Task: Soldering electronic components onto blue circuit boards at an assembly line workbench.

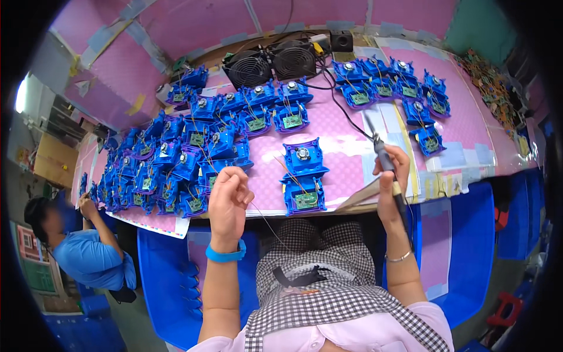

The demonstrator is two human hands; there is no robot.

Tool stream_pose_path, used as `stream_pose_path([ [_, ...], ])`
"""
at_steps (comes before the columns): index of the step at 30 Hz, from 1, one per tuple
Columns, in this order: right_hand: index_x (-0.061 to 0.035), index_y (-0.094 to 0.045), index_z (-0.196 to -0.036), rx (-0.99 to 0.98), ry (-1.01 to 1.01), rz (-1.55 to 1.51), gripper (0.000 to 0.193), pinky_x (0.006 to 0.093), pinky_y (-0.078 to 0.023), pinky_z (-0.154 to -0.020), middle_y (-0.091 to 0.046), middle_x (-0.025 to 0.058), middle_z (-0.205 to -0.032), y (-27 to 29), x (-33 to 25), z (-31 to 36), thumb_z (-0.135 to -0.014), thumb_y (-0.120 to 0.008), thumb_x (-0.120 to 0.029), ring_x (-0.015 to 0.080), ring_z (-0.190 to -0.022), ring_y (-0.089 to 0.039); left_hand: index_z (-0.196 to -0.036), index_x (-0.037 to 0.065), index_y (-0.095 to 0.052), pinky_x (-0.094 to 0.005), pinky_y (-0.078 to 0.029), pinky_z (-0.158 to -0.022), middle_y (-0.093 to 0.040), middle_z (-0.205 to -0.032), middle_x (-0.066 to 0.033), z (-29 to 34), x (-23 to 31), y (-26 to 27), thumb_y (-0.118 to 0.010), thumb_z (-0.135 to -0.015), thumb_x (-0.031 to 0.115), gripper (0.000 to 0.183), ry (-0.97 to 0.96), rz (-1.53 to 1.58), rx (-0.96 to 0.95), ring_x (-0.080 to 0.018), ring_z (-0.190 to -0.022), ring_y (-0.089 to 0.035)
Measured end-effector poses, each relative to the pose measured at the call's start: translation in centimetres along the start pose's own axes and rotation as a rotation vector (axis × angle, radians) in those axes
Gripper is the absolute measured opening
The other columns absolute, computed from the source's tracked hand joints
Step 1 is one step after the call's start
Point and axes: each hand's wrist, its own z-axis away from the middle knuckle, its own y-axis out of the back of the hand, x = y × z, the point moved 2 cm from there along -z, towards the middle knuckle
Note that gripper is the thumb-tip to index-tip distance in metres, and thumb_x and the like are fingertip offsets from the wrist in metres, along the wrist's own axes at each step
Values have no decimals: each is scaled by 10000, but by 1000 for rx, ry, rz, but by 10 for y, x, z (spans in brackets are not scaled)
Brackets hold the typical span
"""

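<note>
Two joined blue casing halves are set open on the pink-covered table [267,155], directly before the person and between the two hands, well clear of the other casings. In the far half of this open casing [303,166], a round silver speaker [302,154] is seated; in the near half, a green circuit board [306,200] is shown close to the table's front edge, and the two halves are linked by thin wires.

By the left hand [227,199], which is raised to the left of the open casing, a thin grey wire [271,226] is pinched in curled fingers, its free length slanted down toward the lap; which fingertips are pressed on it cannot be told. By the right hand [385,196], a dark soldering iron [384,157] is gripped between thumb and fingers like a pen, its narrow end directed toward the far side of the table and kept apart from the casing.

Many similar blue casings [166,154] are crowded on the left, and a smaller group [384,88] is placed at the far right. Two black fans [294,61] are stood along the back. At far left, a co-worker [91,258] in blue is seen.
</note>
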Motion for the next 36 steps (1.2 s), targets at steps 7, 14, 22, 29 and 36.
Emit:
stream_pose_path([
  [7, -3, -548, -1132, 2, -114, -390, 477, 333, -506, -782, -564, 79, -896, -23, 9, 32, -955, -547, -447, 173, -843, -589, -967, 36, -640, -220, -421, -633, -583, -892, -3, 16, -47, -40, -578, -941, 85, 82, -208, -612, -108, -62, -725, -508],
  [14, -90, -499, -1088, 34, -220, -481, 399, 274, -546, -727, -540, 113, -1061, -58, -18, 48, -797, -704, 88, 193, -836, -674, -915, 19, -546, -214, -492, -652, -619, -861, -12, 39, -76, -67, -632, -892, 26, 89, -112, -406, -121, -48, -754, -586],
  [22, -36, -524, -1056, 283, -218, -285, 280, 298, -576, -784, -569, 61, -997, -35, 29, 17, -842, -688, 43, 140, -792, -634, -911, 14, -628, -333, -493, -588, -619, -768, -117, -13, 38, 5, -730, -802, 98, 171, -720, -1288, 319, -225, -659, -611],
  [29, -31, -511, -1062, 270, -211, -265, 234, 309, -576, -818, -549, 71, -1016, -21, 57, 38, -882, -649, 25, 173, -848, -644, -898, 14, -536, -482, -515, -655, -628, -774, -212, -54, 4, 12, -709, -783, 256, 319, -410, -1851, 154, -394, -750, -629],
  [36, -25, -511, -1065, 211, -194, -237, 237, 309, -577, -823, -554, 94, -1024, -25, 63, 37, -882, -657, 9, 189, -887, -648, -810, 28, -573, -438, -542, -636, -632, -752, -187, -54, 15, 29, -609, -827, 120, 100, -649, -1777, 290, -356, -731, -651],
])
